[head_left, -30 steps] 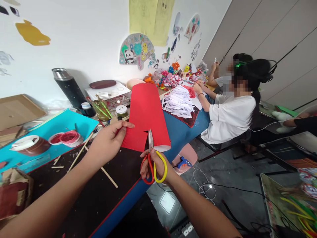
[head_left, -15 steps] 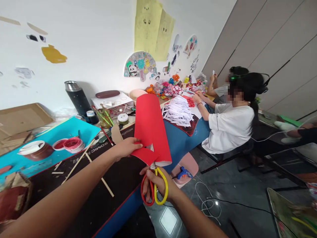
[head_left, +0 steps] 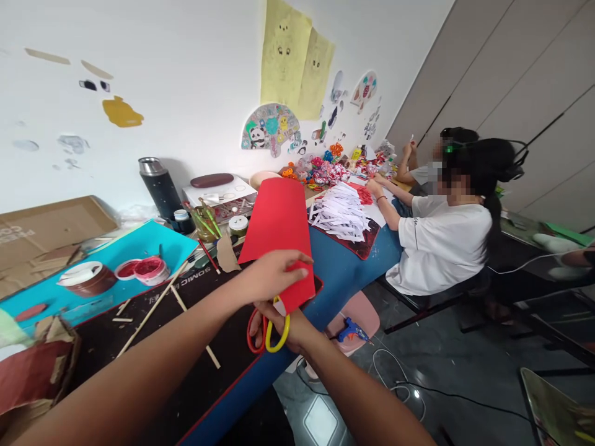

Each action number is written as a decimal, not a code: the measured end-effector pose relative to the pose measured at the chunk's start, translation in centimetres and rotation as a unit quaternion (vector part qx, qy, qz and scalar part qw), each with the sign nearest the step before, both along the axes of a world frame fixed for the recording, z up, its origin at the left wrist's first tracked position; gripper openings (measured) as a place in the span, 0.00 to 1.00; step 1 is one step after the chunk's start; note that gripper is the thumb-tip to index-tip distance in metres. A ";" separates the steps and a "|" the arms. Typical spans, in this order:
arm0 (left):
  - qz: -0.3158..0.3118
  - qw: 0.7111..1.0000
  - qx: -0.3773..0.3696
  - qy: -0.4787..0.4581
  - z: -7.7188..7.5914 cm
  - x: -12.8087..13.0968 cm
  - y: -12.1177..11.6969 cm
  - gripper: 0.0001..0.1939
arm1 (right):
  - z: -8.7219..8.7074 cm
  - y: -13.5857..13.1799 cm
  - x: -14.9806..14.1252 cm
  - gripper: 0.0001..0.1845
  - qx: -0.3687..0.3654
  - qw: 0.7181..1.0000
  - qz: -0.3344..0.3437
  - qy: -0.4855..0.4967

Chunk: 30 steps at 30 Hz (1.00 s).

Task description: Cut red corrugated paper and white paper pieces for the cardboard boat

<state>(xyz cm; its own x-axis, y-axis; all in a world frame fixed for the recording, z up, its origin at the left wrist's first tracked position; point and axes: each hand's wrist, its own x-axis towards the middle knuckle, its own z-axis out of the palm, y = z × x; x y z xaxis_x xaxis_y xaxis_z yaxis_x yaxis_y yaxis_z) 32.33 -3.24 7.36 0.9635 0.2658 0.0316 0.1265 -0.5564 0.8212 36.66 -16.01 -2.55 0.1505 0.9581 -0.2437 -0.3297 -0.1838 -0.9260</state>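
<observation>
A large sheet of red paper lies slanting over the mat's right end. My left hand reaches across its near part, with thumb and fingers closed around the paper; a narrower red part hangs below the fingers. Just under the left wrist, my right hand grips a pair of scissors with one red and one yellow handle loop. The scissor blades are mostly hidden behind my left hand and the paper.
Wooden sticks lie on the black mat. Red paint tubs stand on turquoise card. White paper strips are heaped before a seated person. A glue gun rests on a pink stool.
My left hand has moved right and down across the red paper. The scissors have shifted left and up, and the cut flap no longer shows between the hands. The view has swung slightly left.
</observation>
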 end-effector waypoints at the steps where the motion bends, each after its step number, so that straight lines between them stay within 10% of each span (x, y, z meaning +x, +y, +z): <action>1: -0.042 0.998 0.040 0.029 -0.3 0.7 -0.7 0.23 | -0.1 0.5 -0.5 0.40 -0.002 1.000 0.001 0.000; 9: -0.071 0.975 0.168 0.125 -4.2 3.7 -0.7 0.21 | -0.7 -0.9 -3.0 0.37 0.000 0.997 0.016 0.069; 14: -0.083 0.975 0.152 0.136 -3.1 4.0 -0.8 0.18 | -1.3 -5.1 -3.9 0.39 -0.016 0.979 0.189 0.078; 18: -0.087 0.985 0.114 0.092 -0.8 3.3 -0.9 0.20 | -1.3 -5.4 -3.9 0.36 -0.029 0.983 0.170 0.056; 23: 0.006 0.997 -0.035 -0.062 2.1 -2.7 -0.2 0.17 | -0.6 -3.4 -3.7 0.38 -0.048 0.995 0.085 0.020; 30: 0.238 0.951 -0.138 -0.140 3.0 -18.1 1.5 0.17 | -0.2 -3.0 -3.6 0.35 -0.049 0.993 0.109 0.022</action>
